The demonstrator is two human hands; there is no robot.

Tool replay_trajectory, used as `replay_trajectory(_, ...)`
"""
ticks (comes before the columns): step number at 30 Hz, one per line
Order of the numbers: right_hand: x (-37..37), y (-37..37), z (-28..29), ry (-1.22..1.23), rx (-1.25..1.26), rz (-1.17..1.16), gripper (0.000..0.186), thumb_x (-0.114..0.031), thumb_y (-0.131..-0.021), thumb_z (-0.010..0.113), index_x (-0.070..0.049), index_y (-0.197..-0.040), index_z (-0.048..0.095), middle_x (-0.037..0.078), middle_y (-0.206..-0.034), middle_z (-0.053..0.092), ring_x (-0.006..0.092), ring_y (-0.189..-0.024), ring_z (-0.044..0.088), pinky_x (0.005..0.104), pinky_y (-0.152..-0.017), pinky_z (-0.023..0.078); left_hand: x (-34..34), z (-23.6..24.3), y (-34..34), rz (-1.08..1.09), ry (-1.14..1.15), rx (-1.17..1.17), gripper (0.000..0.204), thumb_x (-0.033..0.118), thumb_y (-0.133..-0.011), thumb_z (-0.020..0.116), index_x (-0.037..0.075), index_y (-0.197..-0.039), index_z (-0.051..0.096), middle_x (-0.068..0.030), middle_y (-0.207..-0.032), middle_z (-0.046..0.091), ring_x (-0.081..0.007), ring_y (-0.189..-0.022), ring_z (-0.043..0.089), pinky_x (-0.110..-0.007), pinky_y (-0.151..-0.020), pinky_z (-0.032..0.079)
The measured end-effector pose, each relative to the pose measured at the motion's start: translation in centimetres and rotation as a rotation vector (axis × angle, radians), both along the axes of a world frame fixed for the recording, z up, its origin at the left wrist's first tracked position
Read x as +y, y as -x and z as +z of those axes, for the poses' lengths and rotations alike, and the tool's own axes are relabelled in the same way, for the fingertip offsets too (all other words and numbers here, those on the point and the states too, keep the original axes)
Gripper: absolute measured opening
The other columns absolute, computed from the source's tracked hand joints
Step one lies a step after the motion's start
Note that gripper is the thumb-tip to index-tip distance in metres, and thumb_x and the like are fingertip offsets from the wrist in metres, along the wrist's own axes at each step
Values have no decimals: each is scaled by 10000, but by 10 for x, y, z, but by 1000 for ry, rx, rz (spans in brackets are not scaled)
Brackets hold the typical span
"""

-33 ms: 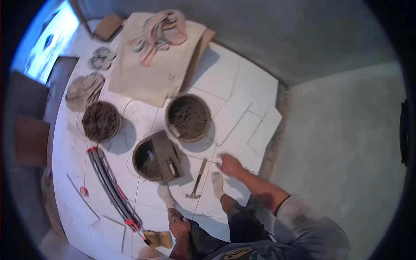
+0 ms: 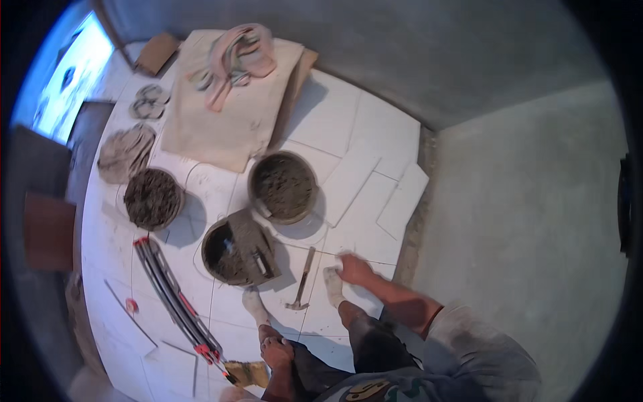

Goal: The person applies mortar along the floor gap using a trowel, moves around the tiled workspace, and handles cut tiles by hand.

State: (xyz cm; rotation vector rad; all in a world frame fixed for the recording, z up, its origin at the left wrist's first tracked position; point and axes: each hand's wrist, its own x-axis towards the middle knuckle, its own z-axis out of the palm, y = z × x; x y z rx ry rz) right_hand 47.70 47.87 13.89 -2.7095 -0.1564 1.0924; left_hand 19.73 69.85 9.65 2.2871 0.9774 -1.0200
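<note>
My right hand (image 2: 355,269) lies palm down on a white floor tile (image 2: 365,244) near the edge of the tiled area and holds nothing. My left hand (image 2: 274,350) rests on my left leg, and its fingers are too small to read. My feet in pale socks (image 2: 255,305) stand on the tiles. A hammer (image 2: 303,280) lies between my feet, just left of my right hand. In front of my left foot stands a dark bucket (image 2: 231,253) of mortar with a trowel across it.
Two more mortar buckets (image 2: 282,186) (image 2: 153,197) stand further off. A red-and-black tile cutter (image 2: 175,300) lies at the left. Loose white tiles (image 2: 402,201) lie by the bare grey floor (image 2: 522,221). Cloths (image 2: 234,57) lie on a sack near the wall.
</note>
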Motion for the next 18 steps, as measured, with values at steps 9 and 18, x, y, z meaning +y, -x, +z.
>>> replay_trajectory(9, -149, 190, 117, -73, 379, 9, 429, -338, -822, 532, -20, -1109, 548, 266, -1209, 473, 429, -1067, 506, 483, -880, 426, -8, 96, -49, -140, 104, -52, 471, 400, -800, 541, 48, -1112, 556, -223, -949, 640, -392, -878, 616, -456, -786, 472)
replay_trajectory(18, -244, 107, 129, -64, 120, -298, 418, -337, -799, 513, -7, -1045, 584, 221, -1047, 605, 360, -1006, 572, 445, -862, 455, -88, 136, -81, 16, 450, -413, 423, 272, -840, 545, -35, -1131, 554, -171, -904, 642, -201, -748, 625, -305, -705, 486)
